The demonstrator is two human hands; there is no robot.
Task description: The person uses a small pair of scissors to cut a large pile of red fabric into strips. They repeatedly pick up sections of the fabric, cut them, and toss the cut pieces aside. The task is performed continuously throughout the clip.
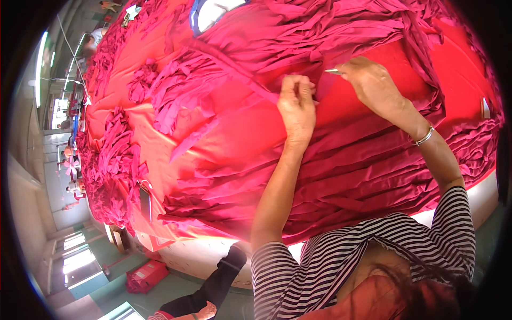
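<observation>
While pinching a magenta fabric strip (240,70) with the left hand (297,105), gripped a slim pale tool (332,70) in the right hand (372,84), near the left's three o'clock. Had the strip running toward ten, gathered magenta cloth (320,176) at six, a blue-rimmed white object (214,14) at eleven, a red bag (145,275) at seven.

The left hand (296,109) pinches a magenta strip (240,71) that runs forward and leftward from its fingers. Just to its right, the right hand (377,89) grips a small pale tool (333,70), tip toward the left hand, a bracelet (424,136) on the wrist behind. Folded magenta cloth (341,176) lies nearer the person than both hands, over a red sheet (240,144) reaching left of them
</observation>
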